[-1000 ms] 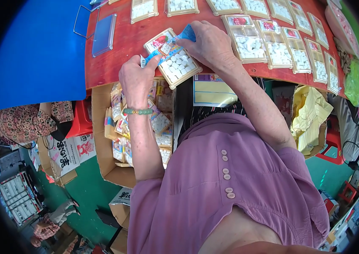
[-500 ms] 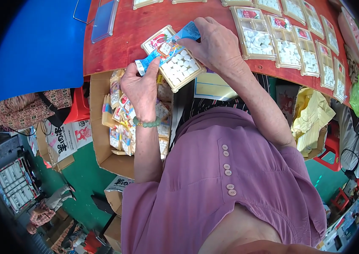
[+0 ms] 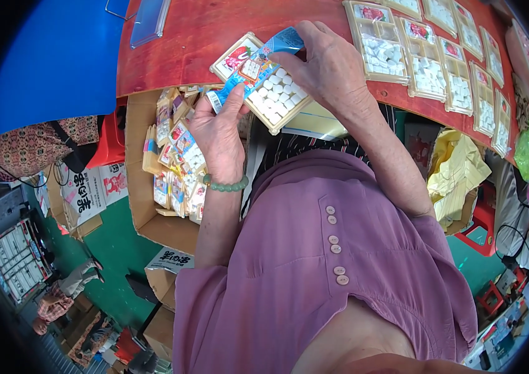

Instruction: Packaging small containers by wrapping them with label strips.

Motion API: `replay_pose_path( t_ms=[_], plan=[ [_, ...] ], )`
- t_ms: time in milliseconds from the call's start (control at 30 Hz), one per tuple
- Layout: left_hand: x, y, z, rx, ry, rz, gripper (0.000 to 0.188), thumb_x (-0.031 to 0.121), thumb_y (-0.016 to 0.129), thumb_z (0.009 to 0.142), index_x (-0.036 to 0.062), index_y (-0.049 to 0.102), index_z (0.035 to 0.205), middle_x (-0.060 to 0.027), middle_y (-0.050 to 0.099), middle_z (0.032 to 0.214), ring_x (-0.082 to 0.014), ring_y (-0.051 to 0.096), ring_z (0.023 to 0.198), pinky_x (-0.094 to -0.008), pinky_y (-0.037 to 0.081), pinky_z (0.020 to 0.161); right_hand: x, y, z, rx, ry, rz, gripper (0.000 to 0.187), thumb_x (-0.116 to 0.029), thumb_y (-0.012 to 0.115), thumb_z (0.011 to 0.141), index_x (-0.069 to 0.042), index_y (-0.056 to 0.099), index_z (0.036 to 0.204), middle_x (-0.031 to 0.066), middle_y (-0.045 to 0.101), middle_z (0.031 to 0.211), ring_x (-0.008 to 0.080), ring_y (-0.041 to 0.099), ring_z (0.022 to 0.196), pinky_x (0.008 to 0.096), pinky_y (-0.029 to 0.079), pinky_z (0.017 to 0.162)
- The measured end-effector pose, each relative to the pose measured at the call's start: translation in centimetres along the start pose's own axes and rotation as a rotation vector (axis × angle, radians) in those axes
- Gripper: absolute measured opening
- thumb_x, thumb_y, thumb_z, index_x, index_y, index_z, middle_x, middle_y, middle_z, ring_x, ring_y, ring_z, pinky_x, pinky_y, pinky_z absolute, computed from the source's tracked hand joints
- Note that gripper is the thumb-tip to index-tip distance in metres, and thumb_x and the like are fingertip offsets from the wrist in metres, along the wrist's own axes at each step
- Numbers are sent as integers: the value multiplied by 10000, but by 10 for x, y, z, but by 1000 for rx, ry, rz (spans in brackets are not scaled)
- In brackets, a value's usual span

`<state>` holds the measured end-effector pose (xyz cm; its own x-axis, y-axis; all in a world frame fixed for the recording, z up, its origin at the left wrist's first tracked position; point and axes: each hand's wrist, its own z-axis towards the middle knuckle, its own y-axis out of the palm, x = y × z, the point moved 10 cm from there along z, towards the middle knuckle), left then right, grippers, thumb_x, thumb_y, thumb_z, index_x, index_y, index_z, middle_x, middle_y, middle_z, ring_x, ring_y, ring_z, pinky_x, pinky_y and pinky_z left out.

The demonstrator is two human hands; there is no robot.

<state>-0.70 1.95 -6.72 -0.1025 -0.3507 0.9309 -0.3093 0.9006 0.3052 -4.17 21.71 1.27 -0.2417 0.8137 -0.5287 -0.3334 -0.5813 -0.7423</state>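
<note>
A cream plastic tray [image 3: 275, 131] is tilted at the table's near edge, with small white pillow-shaped pieces [image 3: 276, 98] in its larger compartment and a strawberry-printed card [image 3: 238, 56] in the far left one. Across its middle lies a blue printed paper band [image 3: 261, 61]. My left hand [image 3: 223, 140], wearing a green bead bracelet, pinches the band's near left end at the tray's side, thumb on top. At the far right end, the band is between the thumb and fingers of my right hand [image 3: 334, 67]. The fingers under the tray are hidden.
Rows of similar filled trays [image 3: 380, 53] stand on the red table [image 3: 196, 47] to the right. Below its edge, a cardboard box [image 3: 141, 206] holds several banded trays. A clear plastic lid [image 3: 150, 23] lies far left; yellow paper [image 3: 458, 168] fills another box at right.
The view has shifted slightly. Both hands remain on the band's ends, with the tray a little further right in the picture and the band still across it.
</note>
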Motion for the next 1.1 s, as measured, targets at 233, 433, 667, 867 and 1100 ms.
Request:
replay_pose_path(
  t_ms=[233,433,667,867,1100],
  plan=[
    [-15,5,3,-71,-84,-180,146,7,679,831,42,642,967,-56,678,941,-115,647,798,-243,537,685,0,-5,-5,38,-17,18,388,-331,756,743,-19,526,768,120,593,705,300,621,641,406,470,565],
    [-17,4,-6,-163,-68,-326,161,-41,622,851,20,623,1000,-92,669,985,-154,658,879,-296,558,788,5,-9,-14,-47,67,151,331,-271,745,778,-1,555,809,138,626,689,215,631,594,340,481,542],
    [12,14,-26,-320,-14,-391,191,-72,592,850,1,618,1025,-102,662,997,-169,649,914,-331,537,847,18,20,-41,-455,391,994,232,-189,599,919,2,627,1047,31,667,888,85,615,788,264,498,691],
    [15,38,-42,-513,-39,-327,188,-94,619,819,60,518,781,-33,618,857,-84,585,787,-262,500,771,3,51,-85,-633,586,1838,281,-108,575,913,57,593,1139,130,668,1057,169,652,981,305,522,868],
    [-12,51,-51,-597,-138,-258,254,-82,648,800,93,476,733,-20,598,807,-64,548,744,-242,464,708,5,50,-107,-590,565,2039,342,-124,673,839,52,589,1120,135,663,1051,183,646,986,313,516,890]
  ],
)
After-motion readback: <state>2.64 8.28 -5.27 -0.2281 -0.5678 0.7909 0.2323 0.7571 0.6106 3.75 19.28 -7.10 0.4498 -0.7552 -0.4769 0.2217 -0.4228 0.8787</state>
